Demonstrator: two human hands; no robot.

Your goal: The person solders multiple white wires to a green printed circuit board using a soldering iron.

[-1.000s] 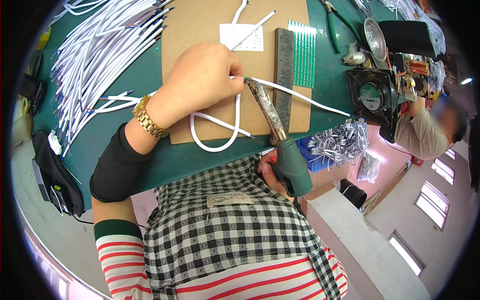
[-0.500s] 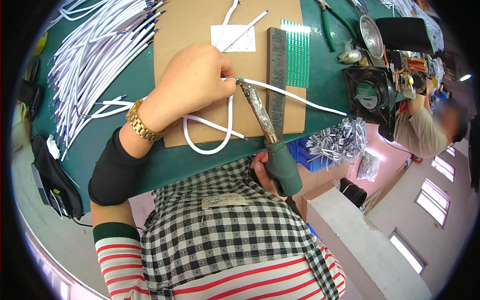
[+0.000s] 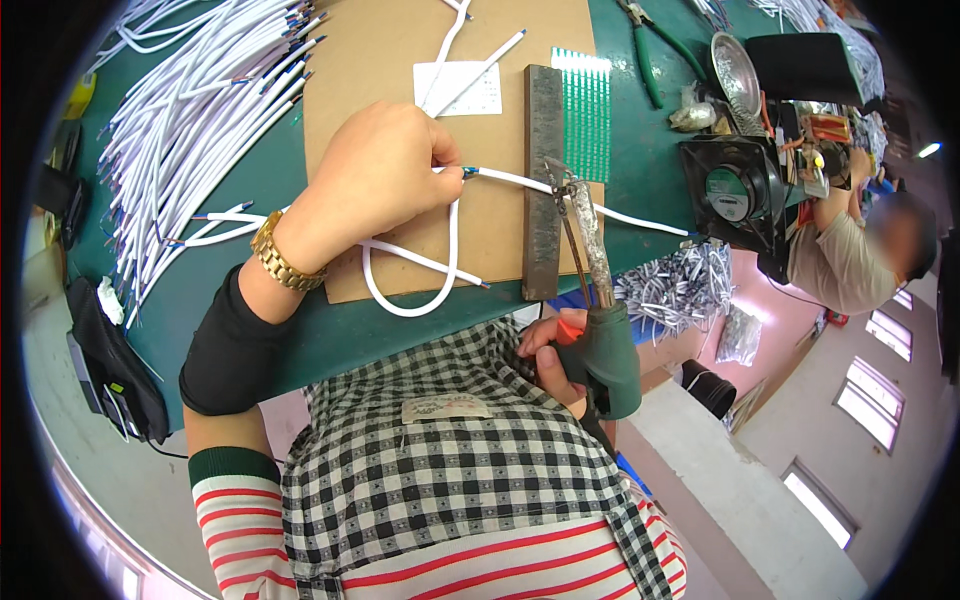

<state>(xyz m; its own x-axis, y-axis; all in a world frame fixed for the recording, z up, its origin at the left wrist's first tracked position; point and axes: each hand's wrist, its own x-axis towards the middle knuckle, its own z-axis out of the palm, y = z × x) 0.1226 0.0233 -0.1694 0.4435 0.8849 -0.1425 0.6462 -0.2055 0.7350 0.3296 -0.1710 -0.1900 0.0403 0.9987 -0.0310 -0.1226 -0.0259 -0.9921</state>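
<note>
My left hand (image 3: 385, 170) is over the cardboard sheet (image 3: 490, 235), thumb and fingers pinched on a white cable (image 3: 453, 235) that loops below the hand. Just right of the pinch, blue wire ends meet the end of a second white cable (image 3: 630, 220), which runs right across the dark bar (image 3: 542, 130). Low on the right, my right hand (image 3: 556, 370) is wrapped round the grip of a green soldering gun (image 3: 612, 365). Its long, worn metal barrel points up, with the tip above the bar and near the second cable, away from the wire joint.
Many white cables (image 3: 190, 130) lie heaped at the left. A green circuit-board panel (image 3: 582, 120) sits beside the bar. Green-handled pliers (image 3: 645, 65), a metal dish (image 3: 735, 75) and a fan (image 3: 732, 190) stand on the right. Another person's arm (image 3: 835, 245) is beyond the fan.
The soldering gun has swung right and slightly down with my right hand, its tip leaving the wire joint. My left hand has shifted slightly down and keeps its pinch.
</note>
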